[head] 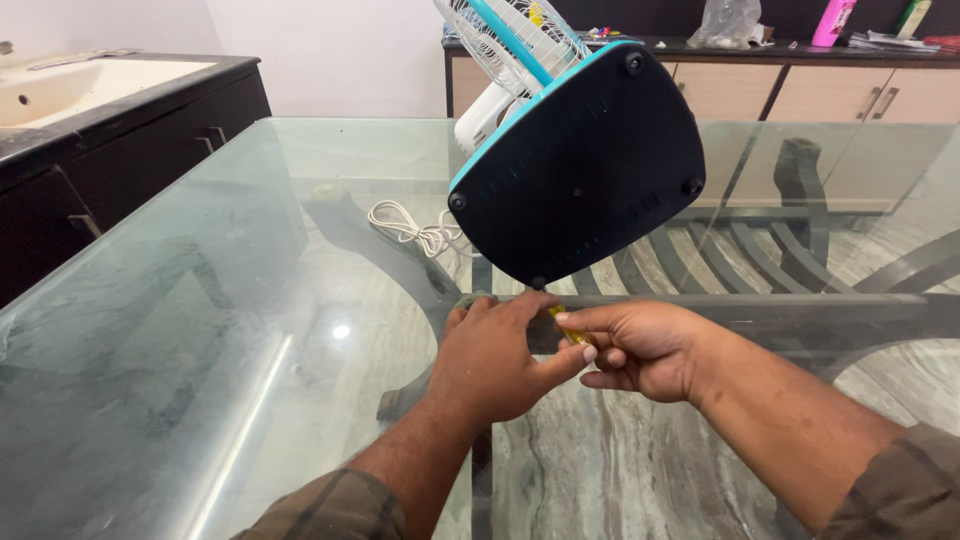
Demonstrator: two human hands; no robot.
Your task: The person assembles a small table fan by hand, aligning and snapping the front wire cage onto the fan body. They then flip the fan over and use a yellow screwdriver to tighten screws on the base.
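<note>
- The left hand [497, 355] rests over the near edge of the glass table [200, 330], fingers curled and pointing away from the person, fingertips up against the lower edge of the fan base [580, 165].
- The right hand [635, 348] sits just beside the left one, touching it at the thumb, and is closed in a narrow pinch on a small yellow tool [568, 327]; most of the tool is hidden between the two hands, so its kind cannot be told.
- Whether the left hand grips anything itself cannot be told; its thumb presses against the right hand's fingers.
- The fan base is dark, rounded and edged in turquoise. It is tipped up so that its underside faces the camera, with small round feet at the corners, and its lowest point meets the table just above the hands.
- Behind the base, the white wire grille [510, 40] of the fan leans away toward the far side of the table.
- A white cord [415, 228] lies coiled on the glass to the left of the base.
- Through the glass show a marbled floor and the dark table frame.
- A dark cabinet with a sink [60, 90] stands at the left.
- A counter [800, 50] with a pink bottle [833, 22] runs along the back wall.
</note>
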